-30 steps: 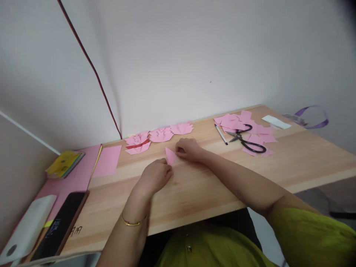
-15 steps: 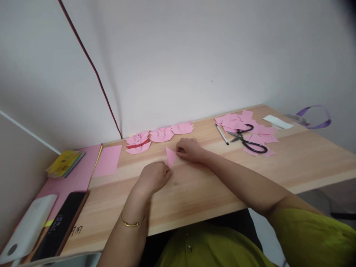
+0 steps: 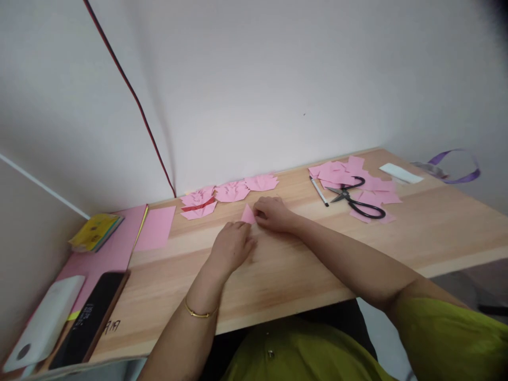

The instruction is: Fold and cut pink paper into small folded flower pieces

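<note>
Left hand (image 3: 234, 244): fingers curled, set at the near edge of the small pink paper triangle (image 3: 247, 214), which serves as my landmark on the pale wooden bench (image 3: 286, 275). Right hand (image 3: 273, 214): fingers bent inward at the triangle's right edge. From my remote view the fingertips of both are partly hidden; I cannot tell whether either pinches the paper or only presses it. Beyond the triangle, to its left, lie the jagged-edged pink paper shapes (image 3: 232, 192). Well to its right lie the black-handled metal scissors (image 3: 346, 195), partly over loose pink paper pieces (image 3: 372, 183). Step in hand, as I judge it: aligning or creasing a fold. The next move calls for matched edges, one side steadied, and even fingertip pressure along the fold.
</note>
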Motion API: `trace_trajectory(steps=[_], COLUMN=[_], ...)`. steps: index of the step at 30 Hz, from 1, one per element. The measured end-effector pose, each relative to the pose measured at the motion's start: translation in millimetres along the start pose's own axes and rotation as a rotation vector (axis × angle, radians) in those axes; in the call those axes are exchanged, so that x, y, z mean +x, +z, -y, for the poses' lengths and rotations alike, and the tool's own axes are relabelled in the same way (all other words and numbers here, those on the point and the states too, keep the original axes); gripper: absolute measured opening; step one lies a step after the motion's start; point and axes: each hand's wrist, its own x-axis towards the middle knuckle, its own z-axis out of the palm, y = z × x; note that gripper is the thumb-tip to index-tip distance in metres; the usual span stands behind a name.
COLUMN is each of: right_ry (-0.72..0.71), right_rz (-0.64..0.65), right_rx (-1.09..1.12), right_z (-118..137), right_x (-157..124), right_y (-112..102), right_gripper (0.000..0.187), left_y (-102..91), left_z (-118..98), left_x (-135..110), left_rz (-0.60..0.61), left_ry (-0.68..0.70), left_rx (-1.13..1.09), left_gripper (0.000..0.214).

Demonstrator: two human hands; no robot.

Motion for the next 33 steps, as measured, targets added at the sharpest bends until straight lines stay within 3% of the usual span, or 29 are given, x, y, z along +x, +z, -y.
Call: trace_trajectory(steps=[3, 6, 10, 13, 16, 22, 26, 33], right_ry=[-0.067, -0.157, -0.112, -0.089, -0.113, -0.079, -0.033, 0.075], right_rz=[-0.004, 0.016, -0.122, -0.225, -0.188, -0.035, -0.028, -0.004], right_rx=[0.013, 0.074, 0.199, 0.249, 0.202, 0.093, 0.054, 0.002], right_z=[-1.5, -1.9, -5.3, -10.7, -13.2, -3.5, 3.0, -2.3], right_x=[-3.8, -5.8, -2.5, 0.6, 0.6, -4.2, -6.0, -4.1], right_y=[-1.8, -2.1, 2.1, 5.8, 6.8, -1.4, -3.4, -2.0], right_gripper=[0.009, 0.007, 0.01, 0.01, 0.016, 0.015, 0.013, 0.029], left_y=[2.3, 4.3, 8.2, 12.6, 14.0, 3.0, 0.6, -0.9], left_z=[7.1, 13.4, 13.9, 10.0, 6.9, 9.8, 12.8, 12.4], left_x=[1.3, 2.5, 3.2, 3.4, 4.0, 5.6, 5.5, 4.9], left_rz=[-0.017, -0.049, -0.1, -0.055, -0.002, 0.071, 0.064, 0.056], left_ry=[-0.001, -0.025, -0.045, 0.03, 0.095, 0.1, 0.061, 0.076], left_rx=[0.052, 0.063, 0.032, -0.014, -0.019, -0.095, -0.146, -0.159], left_gripper=[0.018, 0.033, 0.054, 0.063, 0.069, 0.038, 0.032, 0.026])
